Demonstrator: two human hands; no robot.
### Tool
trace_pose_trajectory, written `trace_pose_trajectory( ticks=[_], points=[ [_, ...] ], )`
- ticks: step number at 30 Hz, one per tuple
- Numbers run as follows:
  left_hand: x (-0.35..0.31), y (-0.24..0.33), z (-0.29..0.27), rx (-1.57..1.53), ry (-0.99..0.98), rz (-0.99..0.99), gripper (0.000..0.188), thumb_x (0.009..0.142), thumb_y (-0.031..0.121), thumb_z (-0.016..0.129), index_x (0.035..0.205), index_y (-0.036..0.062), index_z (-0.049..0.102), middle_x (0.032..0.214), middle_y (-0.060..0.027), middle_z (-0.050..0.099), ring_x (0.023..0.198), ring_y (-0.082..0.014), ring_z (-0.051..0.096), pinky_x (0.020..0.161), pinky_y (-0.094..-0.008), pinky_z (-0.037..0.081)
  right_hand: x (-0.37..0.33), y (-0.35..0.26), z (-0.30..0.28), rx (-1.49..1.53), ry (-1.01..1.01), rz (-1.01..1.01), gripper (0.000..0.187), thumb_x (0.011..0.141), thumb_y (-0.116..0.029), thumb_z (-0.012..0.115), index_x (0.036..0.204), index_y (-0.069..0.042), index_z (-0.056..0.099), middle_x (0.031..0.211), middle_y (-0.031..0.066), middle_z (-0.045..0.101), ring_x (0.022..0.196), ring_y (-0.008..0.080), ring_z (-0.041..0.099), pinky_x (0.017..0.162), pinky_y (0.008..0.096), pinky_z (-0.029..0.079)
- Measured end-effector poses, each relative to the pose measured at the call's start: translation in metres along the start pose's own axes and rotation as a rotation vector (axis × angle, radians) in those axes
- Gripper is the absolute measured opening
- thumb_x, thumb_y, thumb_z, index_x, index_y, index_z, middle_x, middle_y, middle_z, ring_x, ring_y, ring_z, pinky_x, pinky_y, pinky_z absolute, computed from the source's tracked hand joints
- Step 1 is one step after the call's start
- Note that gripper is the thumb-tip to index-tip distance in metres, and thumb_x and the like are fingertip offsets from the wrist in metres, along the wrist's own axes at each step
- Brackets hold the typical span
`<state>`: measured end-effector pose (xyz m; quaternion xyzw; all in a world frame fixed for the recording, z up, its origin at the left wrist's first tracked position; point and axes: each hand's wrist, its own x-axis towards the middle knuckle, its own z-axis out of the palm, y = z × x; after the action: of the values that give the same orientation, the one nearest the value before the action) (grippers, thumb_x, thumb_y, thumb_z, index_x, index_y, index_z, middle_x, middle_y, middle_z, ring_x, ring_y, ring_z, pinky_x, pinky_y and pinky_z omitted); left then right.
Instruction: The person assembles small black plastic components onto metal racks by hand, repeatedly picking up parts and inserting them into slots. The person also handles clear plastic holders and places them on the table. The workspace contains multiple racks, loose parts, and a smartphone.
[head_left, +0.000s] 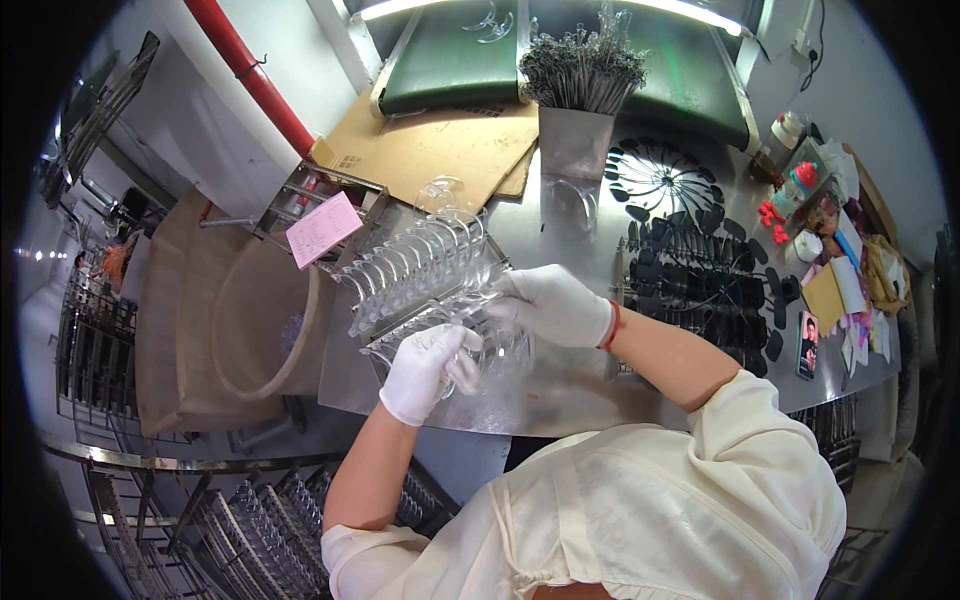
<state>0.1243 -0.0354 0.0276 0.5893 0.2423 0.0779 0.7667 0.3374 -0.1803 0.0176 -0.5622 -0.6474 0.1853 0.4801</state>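
Observation:
My left hand (430,368), in a white glove, grips the near end of a clear plastic strip of moulded parts (480,335) above the steel table (560,395). My right hand (550,302), also gloved, holds the far end of the same strip. Just beyond it stands a row of clear curved plastic parts (420,265) set upright on a rack. Both hands touch the strip; the parts on it are see-through and hard to tell apart.
Dark lens-shaped parts on frames (690,270) lie to the right. A metal box of thin rods (580,100) stands at the back, by cardboard sheets (430,145). A brown bin (250,320) with a pink card (322,228) is left. Small items clutter the right edge (830,260).

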Motion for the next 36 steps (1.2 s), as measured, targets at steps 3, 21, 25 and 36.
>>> trace_pose_trajectory(
  ticks=[3,21,25,36],
  points=[
    [0.018,0.031,-0.035,-0.178,0.419,0.165,0.038,0.106,0.033,0.055,0.093,0.0004,0.069,0.067,-0.011,0.068,0.051,-0.0183,0.062,0.046,-0.029,0.046,-0.012,0.022,-0.009,-0.29,0.144,0.169,0.032,0.105,-0.031,0.06,0.102,-0.002,0.073,0.082,0.011,0.073,0.075,0.0164,0.071,0.07,0.0327,0.056],
    [0.101,0.006,0.023,1.392,-0.15,0.988,0.088,0.075,0.048,0.082,0.145,0.006,0.05,0.145,-0.0195,0.054,0.14,-0.0405,0.048,0.117,-0.0596,0.03,0.029,0.088,-0.032,-0.68,-0.01,0.673,0.051,0.098,-0.053,0.053,0.105,-0.008,0.075,0.099,0.0212,0.075,0.099,0.0413,0.071,0.089,0.05,0.055],
    [0.121,-0.035,0.022,1.62,-0.513,0.665,0.083,0.097,0.058,0.057,0.156,0.0014,0.039,0.16,-0.0221,0.041,0.15,-0.042,0.034,0.123,-0.0581,0.023,0.08,0.087,-0.116,-0.66,0.782,0.246,0.015,0.094,-0.022,0.067,0.095,-0.009,0.074,0.098,0.0138,0.074,0.092,0.0331,0.071,0.084,0.0415,0.056],
    [0.113,-0.033,0.003,1.024,-0.103,1.01,0.058,0.087,0.025,0.079,0.136,0.0031,0.058,0.127,-0.0194,0.066,0.116,-0.0389,0.064,0.099,-0.0457,0.053,0.206,0.115,-0.234,-1.499,0.493,0.428,0.028,0.093,-0.015,0.053,0.085,-0.012,0.08,0.087,0.0156,0.077,0.085,0.0348,0.076,0.074,0.0481,0.061]
  ],
)
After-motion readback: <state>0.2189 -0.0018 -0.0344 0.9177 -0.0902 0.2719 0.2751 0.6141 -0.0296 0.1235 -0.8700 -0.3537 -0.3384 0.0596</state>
